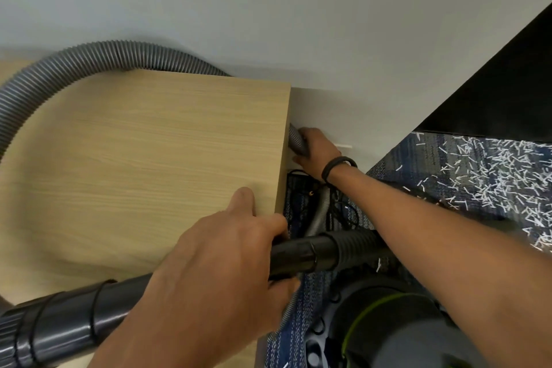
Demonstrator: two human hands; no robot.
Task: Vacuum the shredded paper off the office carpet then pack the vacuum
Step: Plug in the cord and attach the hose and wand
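We grip the vacuum's hose at two places beside the tabletop.

Our left hand (215,272) has its fingers curled round the smooth black rigid tube (292,257), thumb lying on the pale wood-grain tabletop (134,158). Our right hand (316,152), a dark band at the wrist, closes its fingers on the grey ribbed hose (297,140) just past the tabletop's far corner, against the white wall (328,39). That corrugated hose loops wide across the tabletop. The round vacuum body (397,326), dark grey with a green ring, sits on the blue woven carpet (418,158) below our right forearm. White shredded paper (493,176) slivers lie scattered thickly on the carpet to the right, well apart from both hands.
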